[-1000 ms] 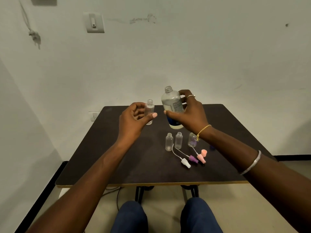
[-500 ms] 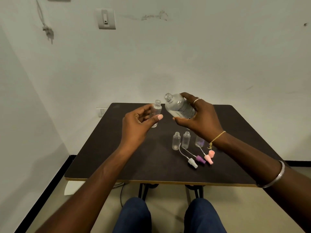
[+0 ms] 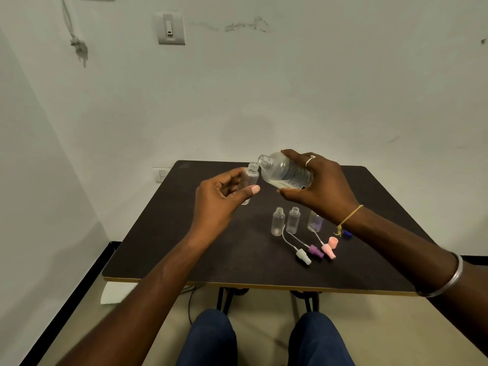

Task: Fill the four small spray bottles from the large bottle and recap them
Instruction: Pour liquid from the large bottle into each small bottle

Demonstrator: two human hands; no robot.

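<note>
- Head view: a dark bench stands against a pale wall, with the person's knees below its near edge.
- Right hand, wearing a ring, has its fingers wrapped around the big bottle, which is held above the bench, uncapped and tipped left, its mouth just beside and slightly above the mouth of the small bottle.
- Left hand holds a small bottle upright above the bench, thumb across its front and the other fingers curled behind it.
- Three more small bottles stand open in a row on the bench under the right wrist; the rightmost is partly hidden.
- Spray caps in white, purple and pink, with dip tubes, lie just in front of that row.
- Whether liquid is flowing cannot be told.
</note>
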